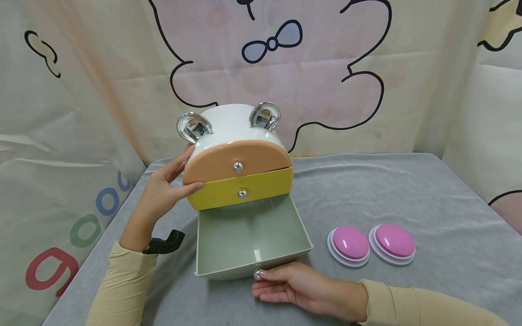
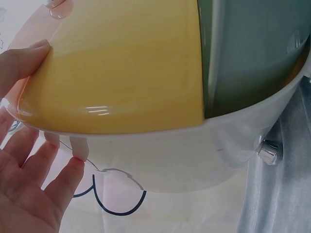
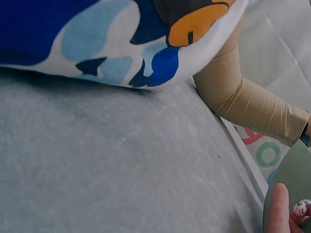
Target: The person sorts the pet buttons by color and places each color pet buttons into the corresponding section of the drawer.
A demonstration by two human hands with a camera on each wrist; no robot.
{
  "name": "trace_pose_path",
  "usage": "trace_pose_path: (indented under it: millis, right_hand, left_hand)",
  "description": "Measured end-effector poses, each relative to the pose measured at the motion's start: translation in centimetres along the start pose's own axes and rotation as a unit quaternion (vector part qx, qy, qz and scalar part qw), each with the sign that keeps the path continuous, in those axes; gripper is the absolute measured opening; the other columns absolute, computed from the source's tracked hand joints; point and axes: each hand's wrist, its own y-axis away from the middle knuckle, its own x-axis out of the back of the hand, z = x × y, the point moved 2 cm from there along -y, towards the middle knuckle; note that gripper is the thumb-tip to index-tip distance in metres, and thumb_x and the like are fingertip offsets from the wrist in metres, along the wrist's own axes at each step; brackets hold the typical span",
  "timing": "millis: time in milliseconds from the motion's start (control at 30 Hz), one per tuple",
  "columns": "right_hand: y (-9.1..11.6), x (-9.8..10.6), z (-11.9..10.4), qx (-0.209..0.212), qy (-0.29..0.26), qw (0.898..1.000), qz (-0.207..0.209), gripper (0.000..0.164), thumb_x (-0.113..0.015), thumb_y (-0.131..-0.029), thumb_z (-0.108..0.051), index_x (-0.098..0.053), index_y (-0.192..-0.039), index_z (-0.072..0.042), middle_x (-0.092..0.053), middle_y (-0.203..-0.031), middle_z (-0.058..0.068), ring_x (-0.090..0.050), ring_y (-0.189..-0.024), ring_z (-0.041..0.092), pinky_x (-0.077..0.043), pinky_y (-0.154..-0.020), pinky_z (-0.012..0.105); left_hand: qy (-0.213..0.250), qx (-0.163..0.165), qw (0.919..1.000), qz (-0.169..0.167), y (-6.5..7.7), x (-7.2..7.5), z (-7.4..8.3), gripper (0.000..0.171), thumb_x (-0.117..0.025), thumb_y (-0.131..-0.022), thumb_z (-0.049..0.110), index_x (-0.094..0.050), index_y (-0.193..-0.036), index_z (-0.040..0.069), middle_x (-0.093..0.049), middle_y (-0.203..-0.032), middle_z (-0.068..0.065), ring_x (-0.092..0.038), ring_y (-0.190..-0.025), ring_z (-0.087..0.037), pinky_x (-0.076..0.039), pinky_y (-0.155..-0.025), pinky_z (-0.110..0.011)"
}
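A small storage box (image 1: 234, 122) with a white rounded shell and silver ears stands on the table. Its orange drawer (image 1: 216, 160) and yellow drawer (image 1: 265, 183) are closed. The pale green bottom drawer (image 1: 244, 235) is pulled far out and nothing lies in it. My left hand (image 1: 157, 194) grips the box's left side, with the thumb on the front by the yellow drawer and the fingers along the shell. At the green drawer's front, my right hand (image 1: 306, 287) pinches the silver knob (image 1: 257, 274) between thumb and fingers.
Two pink push lights (image 1: 350, 242) with white rims lie on the grey cloth (image 1: 367, 190) to the right of the drawer. A printed curtain (image 1: 310, 90) hangs behind the table. Blue patterned clothing (image 3: 97, 43) shows at the table's near edge in the right wrist view.
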Motion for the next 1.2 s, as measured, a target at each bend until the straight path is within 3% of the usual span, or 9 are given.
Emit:
trace_pose_path:
  millis: [233, 367, 600, 733, 867, 933, 1033, 1133, 1200]
  right_hand:
    - [0.0, -0.2, 0.2, -0.002, -0.001, 1.000, 0.003, 0.031, -0.064, -0.096, -0.017, -0.066, -0.113, 0.009, -0.076, -0.097, 0.011, -0.074, -0.091, 0.015, -0.061, -0.088, 0.030]
    - [0.4, 0.1, 0.2, 0.001, 0.050, 0.998, -0.025, 0.032, -0.064, -0.095, -0.017, -0.066, -0.113, 0.010, -0.076, -0.095, 0.008, -0.074, -0.091, 0.014, -0.061, -0.087, 0.031]
    - [4.3, 1.7, -2.8, 0.084, 0.192, 0.973, -0.101, 0.038, -0.069, -0.092, -0.013, -0.065, -0.120, 0.011, -0.073, -0.114, 0.021, -0.072, -0.098, 0.009, -0.058, -0.088, 0.021]
    - [7.0, 4.0, -5.5, 0.155, 0.242, 0.957, -0.050, 0.037, -0.069, -0.091, -0.009, -0.064, -0.124, 0.007, -0.072, -0.119, 0.016, -0.071, -0.106, 0.012, -0.058, -0.088, 0.022]
    - [9.1, 7.0, -7.4, 0.179, 0.290, 0.936, 0.084, 0.043, -0.070, -0.092, -0.014, -0.062, -0.132, -0.001, -0.072, -0.125, -0.001, -0.067, -0.113, 0.004, -0.057, -0.089, 0.020]
    - [9.8, 8.5, -7.8, 0.174, 0.316, 0.919, 0.157, 0.048, -0.071, -0.092, -0.018, -0.059, -0.136, -0.007, -0.068, -0.132, -0.003, -0.062, -0.118, -0.002, -0.054, -0.090, 0.014]
    - [10.1, 10.2, -7.9, 0.157, 0.362, 0.887, 0.240, 0.058, -0.075, -0.089, -0.028, -0.055, -0.142, -0.016, -0.060, -0.143, -0.001, -0.054, -0.134, 0.008, -0.046, -0.092, 0.005]
    - [10.0, 11.6, -7.6, 0.152, 0.406, 0.854, 0.286, 0.068, -0.078, -0.086, -0.034, -0.051, -0.146, -0.019, -0.054, -0.148, 0.005, -0.045, -0.143, 0.027, -0.042, -0.092, 0.000]
    - [9.8, 12.4, -7.4, 0.158, 0.420, 0.843, 0.295, 0.075, -0.081, -0.083, -0.032, -0.047, -0.148, -0.013, -0.052, -0.149, 0.012, -0.043, -0.142, 0.037, -0.041, -0.092, -0.002]
  left_hand:
    - [0.004, 0.001, 1.0000, -0.002, 0.0, 0.0, 0.3, 0.078, -0.078, -0.087, 0.020, -0.038, -0.151, 0.040, -0.028, -0.163, 0.014, -0.035, -0.150, -0.025, -0.034, -0.119, -0.055]
    - [0.000, -0.002, 1.0000, -0.001, 0.1, 0.0, 0.2, 0.078, -0.078, -0.087, 0.021, -0.038, -0.151, 0.041, -0.028, -0.163, 0.013, -0.034, -0.150, -0.024, -0.034, -0.118, -0.053]
    - [-0.004, -0.003, 1.0000, -0.001, 0.0, -0.1, -0.1, 0.077, -0.078, -0.088, 0.025, -0.037, -0.150, 0.043, -0.028, -0.163, 0.013, -0.035, -0.149, -0.027, -0.034, -0.118, -0.055]
    - [-0.004, -0.006, 1.0000, -0.001, -0.1, -0.1, 0.0, 0.077, -0.078, -0.088, 0.025, -0.037, -0.151, 0.043, -0.028, -0.163, 0.012, -0.034, -0.149, -0.027, -0.034, -0.118, -0.056]
    - [-0.006, -0.006, 1.0000, -0.002, -0.1, -0.1, 0.1, 0.077, -0.078, -0.087, 0.025, -0.037, -0.150, 0.043, -0.028, -0.163, 0.013, -0.034, -0.150, -0.026, -0.034, -0.118, -0.055]
    - [-0.005, -0.007, 1.0000, -0.003, -0.1, -0.1, 0.1, 0.077, -0.078, -0.087, 0.025, -0.037, -0.151, 0.043, -0.028, -0.163, 0.013, -0.034, -0.150, -0.026, -0.034, -0.118, -0.054]
    - [-0.003, -0.006, 1.0000, -0.001, 0.0, -0.1, 0.1, 0.077, -0.078, -0.088, 0.024, -0.037, -0.151, 0.042, -0.028, -0.163, 0.013, -0.034, -0.150, -0.026, -0.034, -0.118, -0.054]
    - [-0.002, -0.002, 1.0000, 0.000, 0.1, 0.0, 0.1, 0.077, -0.078, -0.088, 0.024, -0.038, -0.151, 0.042, -0.028, -0.163, 0.013, -0.034, -0.150, -0.026, -0.034, -0.118, -0.055]
    - [-0.005, 0.000, 1.0000, -0.001, 0.2, 0.0, 0.1, 0.077, -0.077, -0.088, 0.025, -0.037, -0.151, 0.042, -0.028, -0.163, 0.013, -0.034, -0.150, -0.026, -0.034, -0.118, -0.054]
